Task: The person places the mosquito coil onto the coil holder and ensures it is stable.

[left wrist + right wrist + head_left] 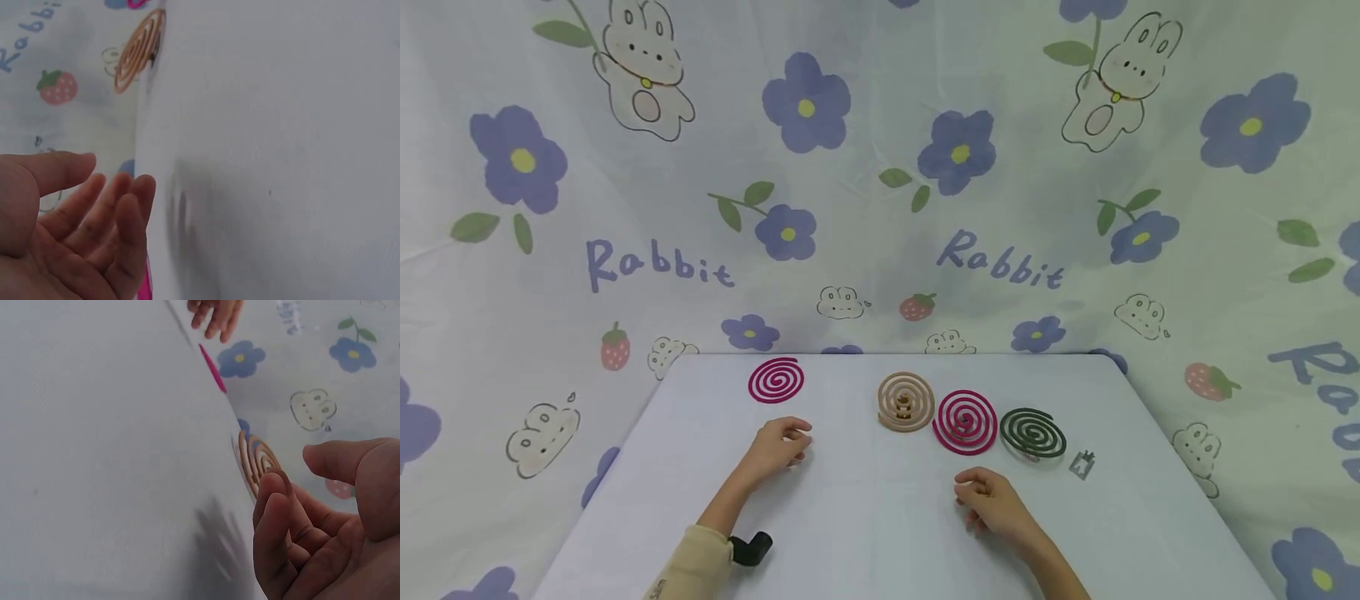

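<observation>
My left hand (781, 443) hovers over the white table with loosely bent fingers and holds nothing. Nearest to it, a pink mosquito coil (777, 381) lies toward the back left. My right hand (992, 502), also holding nothing, has its fingers relaxed in front of a second pink mosquito coil (965, 422). To that coil's left is a tan mosquito coil (886, 402), raised on a small stand in the left wrist view. On its right a dark green mosquito coil (1033, 432) sits slightly tilted. A small metal coil stand (1082, 464) lies farther right.
The white table (857, 533) ends at a back edge against a hanging cloth (865, 192) printed with rabbits and flowers. A black device (752, 549) is at my left wrist, beside a beige sleeve (696, 562).
</observation>
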{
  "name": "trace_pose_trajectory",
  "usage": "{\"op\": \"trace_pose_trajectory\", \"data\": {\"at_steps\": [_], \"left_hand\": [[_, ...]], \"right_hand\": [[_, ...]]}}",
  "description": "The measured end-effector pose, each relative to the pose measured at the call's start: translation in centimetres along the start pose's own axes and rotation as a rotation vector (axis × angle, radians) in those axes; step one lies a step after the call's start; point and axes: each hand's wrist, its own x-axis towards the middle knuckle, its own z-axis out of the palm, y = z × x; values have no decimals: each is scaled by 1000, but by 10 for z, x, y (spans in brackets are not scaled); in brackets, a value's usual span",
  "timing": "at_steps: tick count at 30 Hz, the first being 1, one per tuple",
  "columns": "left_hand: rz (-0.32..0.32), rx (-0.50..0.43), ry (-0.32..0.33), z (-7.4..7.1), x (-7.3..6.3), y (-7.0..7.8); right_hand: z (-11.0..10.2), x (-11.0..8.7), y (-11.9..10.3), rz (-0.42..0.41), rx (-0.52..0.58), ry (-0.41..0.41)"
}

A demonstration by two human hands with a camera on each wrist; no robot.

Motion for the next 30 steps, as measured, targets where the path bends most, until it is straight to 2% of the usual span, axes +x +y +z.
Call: {"op": "trace_pose_trajectory", "data": {"at_steps": [7,17,25,30], "left_hand": [[-23,49,44,-24,6,-19],[-28,117,95,-42,16,-44],[-19,144,139,-55,32,-52],[-13,161,158,-65,45,-53]], "right_hand": [[19,14,-13,-57,-11,-62],[50,19,-25,-79,40,-127],[72,30,-37,-104,24,-166],[82,40,-48,-135,-6,-178]]}}
